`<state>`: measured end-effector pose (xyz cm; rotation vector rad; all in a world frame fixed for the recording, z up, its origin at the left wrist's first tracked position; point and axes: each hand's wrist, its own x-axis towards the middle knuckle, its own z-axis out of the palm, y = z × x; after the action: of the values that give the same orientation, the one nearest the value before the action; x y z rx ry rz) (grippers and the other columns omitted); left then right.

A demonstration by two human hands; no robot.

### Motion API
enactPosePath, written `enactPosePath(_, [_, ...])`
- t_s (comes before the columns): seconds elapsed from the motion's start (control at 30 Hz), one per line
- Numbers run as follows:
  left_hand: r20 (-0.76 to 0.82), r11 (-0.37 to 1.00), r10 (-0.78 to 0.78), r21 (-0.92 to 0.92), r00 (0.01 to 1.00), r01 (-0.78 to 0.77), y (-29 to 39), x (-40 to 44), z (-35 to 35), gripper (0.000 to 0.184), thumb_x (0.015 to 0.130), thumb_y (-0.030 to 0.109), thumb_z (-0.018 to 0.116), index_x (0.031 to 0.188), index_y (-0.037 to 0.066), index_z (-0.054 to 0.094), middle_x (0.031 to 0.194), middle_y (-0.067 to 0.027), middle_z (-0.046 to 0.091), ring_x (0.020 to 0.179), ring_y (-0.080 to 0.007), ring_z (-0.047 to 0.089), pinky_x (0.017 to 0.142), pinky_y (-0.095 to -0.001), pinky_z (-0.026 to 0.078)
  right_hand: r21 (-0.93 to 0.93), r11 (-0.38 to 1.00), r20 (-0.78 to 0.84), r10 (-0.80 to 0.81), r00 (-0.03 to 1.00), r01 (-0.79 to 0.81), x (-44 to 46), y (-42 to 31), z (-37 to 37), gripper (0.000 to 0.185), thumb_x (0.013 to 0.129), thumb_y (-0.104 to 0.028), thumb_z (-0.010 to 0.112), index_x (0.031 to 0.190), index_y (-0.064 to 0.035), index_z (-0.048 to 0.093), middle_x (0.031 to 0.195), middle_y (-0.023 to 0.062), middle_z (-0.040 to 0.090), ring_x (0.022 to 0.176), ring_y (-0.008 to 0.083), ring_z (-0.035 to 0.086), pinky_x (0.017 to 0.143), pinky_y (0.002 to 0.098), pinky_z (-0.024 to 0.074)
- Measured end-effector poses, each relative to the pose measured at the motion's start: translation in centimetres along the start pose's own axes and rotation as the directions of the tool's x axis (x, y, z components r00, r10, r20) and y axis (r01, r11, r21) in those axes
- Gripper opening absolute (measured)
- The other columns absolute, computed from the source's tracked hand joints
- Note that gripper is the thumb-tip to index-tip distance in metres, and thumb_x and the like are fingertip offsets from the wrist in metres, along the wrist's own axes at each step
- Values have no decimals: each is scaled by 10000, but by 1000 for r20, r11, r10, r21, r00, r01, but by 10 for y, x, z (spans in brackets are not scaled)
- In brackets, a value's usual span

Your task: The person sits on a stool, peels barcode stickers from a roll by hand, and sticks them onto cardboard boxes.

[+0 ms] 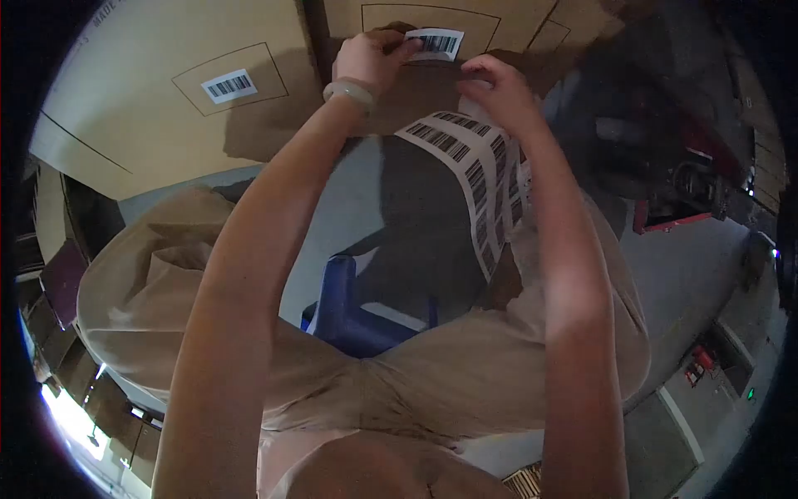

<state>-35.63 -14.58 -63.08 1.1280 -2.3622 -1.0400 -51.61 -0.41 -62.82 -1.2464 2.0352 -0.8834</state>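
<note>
At the top middle, my left hand pinches the left end of a white barcode label. The label lies over the lower part of a black printed outline on a cardboard box; whether it is stuck down I cannot tell. Just to the right, my right hand is closed on the upper end of a long sheet of barcode labels, its fingertips close to the single label. That sheet curves down and hangs beside my right forearm, which hides part of it.
To the left stands another cardboard box with a barcode label inside its printed outline. A blue plastic seat or stool part shows between my knees. Dark red-and-black equipment is on the right, above the grey floor.
</note>
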Motion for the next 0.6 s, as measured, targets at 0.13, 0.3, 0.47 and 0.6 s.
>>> enactPosePath(0.13, [-100,1000,-12,22,995,14,3,0,5,374,783,407,612,888,50,656,718,-127,636,647,-224,629,605,-319,476,-15,999,1,-31,1000,31,4,-2,2,303,748,-188,685,1008,-65,592,951,116,628,881,228,613,737,338,480])
enactPosePath(0.3, [-106,994,-105,-39,989,101,2,0,9,381,783,418,601,892,59,662,736,-137,636,671,-268,634,609,-331,484,-13,1000,14,6,1000,-6,5,-6,4,294,753,-184,678,1012,-72,594,962,112,628,876,231,616,738,339,484])
enactPosePath(0.47, [-135,991,-120,47,984,127,10,-2,7,386,766,437,606,892,78,671,739,-132,640,688,-274,636,620,-340,488,66,992,-82,-102,991,107,15,9,11,302,750,-208,669,1007,-67,600,965,94,634,862,222,624,739,329,486])
enactPosePath(0.6, [-126,984,-164,51,978,172,13,0,5,382,759,450,605,889,98,675,750,-128,641,698,-285,633,626,-343,489,79,995,-39,-50,998,53,14,-6,6,308,747,-220,664,1008,-69,603,953,93,635,863,199,621,744,312,481])
